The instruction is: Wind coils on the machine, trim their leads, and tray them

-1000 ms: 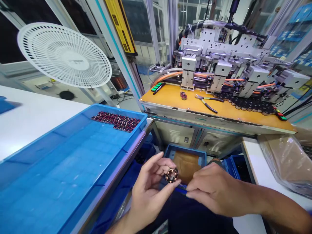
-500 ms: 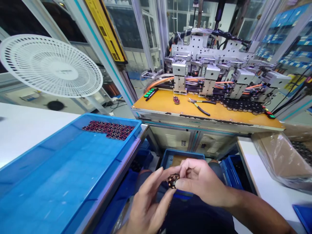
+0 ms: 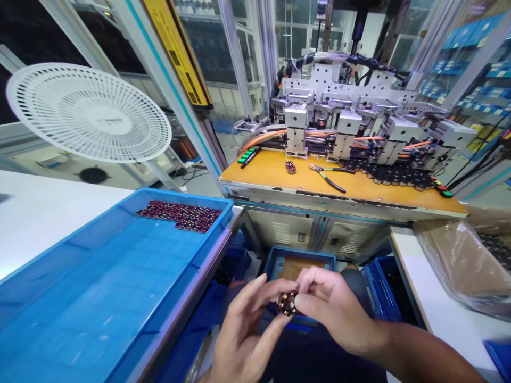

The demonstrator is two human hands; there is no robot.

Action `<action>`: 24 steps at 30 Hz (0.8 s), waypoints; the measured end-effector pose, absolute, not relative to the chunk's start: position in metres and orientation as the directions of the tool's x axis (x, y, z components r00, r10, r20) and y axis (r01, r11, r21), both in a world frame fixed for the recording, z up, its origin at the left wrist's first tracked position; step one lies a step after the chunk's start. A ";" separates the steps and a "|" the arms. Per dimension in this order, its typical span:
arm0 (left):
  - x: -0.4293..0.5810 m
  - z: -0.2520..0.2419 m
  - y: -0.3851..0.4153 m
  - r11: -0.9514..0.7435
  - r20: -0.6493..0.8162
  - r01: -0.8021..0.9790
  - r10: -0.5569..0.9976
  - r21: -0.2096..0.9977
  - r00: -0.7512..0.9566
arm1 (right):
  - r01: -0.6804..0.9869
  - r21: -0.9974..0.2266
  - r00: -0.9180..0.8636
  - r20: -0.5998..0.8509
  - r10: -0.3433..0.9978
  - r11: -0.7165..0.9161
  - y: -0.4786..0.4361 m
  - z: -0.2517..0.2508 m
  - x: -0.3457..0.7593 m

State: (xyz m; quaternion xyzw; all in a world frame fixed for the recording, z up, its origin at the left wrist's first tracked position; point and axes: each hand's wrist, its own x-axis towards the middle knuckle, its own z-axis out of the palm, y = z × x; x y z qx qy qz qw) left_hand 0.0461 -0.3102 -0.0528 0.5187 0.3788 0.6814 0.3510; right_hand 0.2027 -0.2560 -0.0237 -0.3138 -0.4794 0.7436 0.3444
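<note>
now | left hand [image 3: 244, 332], right hand [image 3: 333, 315]: fingers pinch coil [image 3: 288, 304] (right closed in since)

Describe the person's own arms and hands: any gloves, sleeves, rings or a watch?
Both the left hand and the right hand are bare, with no gloves and no rings visible. The right forearm is uncovered to the frame edge, with no sleeve or watch. Of the left arm only the wrist shows, also without a sleeve.
</note>
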 end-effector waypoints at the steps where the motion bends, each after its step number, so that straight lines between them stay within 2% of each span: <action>1: 0.047 -0.051 -0.312 -0.411 0.374 -0.128 0.896 0.903 -0.238 | -0.224 -0.928 -0.549 -0.132 0.825 -0.298 -0.256 -0.024 0.203; 3: 0.046 -0.048 -0.313 -0.286 0.227 -0.234 0.941 0.929 -0.250 | -0.244 -0.924 -0.525 -0.129 0.841 -0.294 -0.257 -0.026 0.205; 5: 0.041 -0.045 -0.313 -0.194 0.144 -0.305 0.974 0.932 -0.177 | -0.211 -0.935 -0.550 -0.128 0.826 -0.285 -0.256 -0.024 0.209; 9: 0.030 -0.042 -0.308 -0.150 0.157 -0.271 0.988 0.951 0.002 | -0.048 -0.973 -0.658 -0.140 0.740 -0.226 -0.245 -0.005 0.217; 12: 0.028 -0.042 -0.304 -0.129 0.151 -0.262 0.986 0.957 0.068 | 0.083 -0.979 -0.682 -0.193 0.706 -0.188 -0.239 0.008 0.217; 17: 0.033 -0.047 -0.302 -0.070 0.096 -0.339 0.994 0.938 0.059 | 0.126 -0.981 -0.678 -0.193 0.709 -0.147 -0.237 0.007 0.221; 21: 0.034 -0.044 -0.301 0.048 -0.012 -0.443 0.996 0.895 0.083 | 0.254 -0.953 -0.730 -0.300 0.614 -0.162 -0.227 0.013 0.232; 24: 0.033 -0.042 -0.301 0.058 -0.009 -0.410 0.993 0.910 0.121 | 0.258 -0.957 -0.752 -0.286 0.593 -0.135 -0.223 0.019 0.235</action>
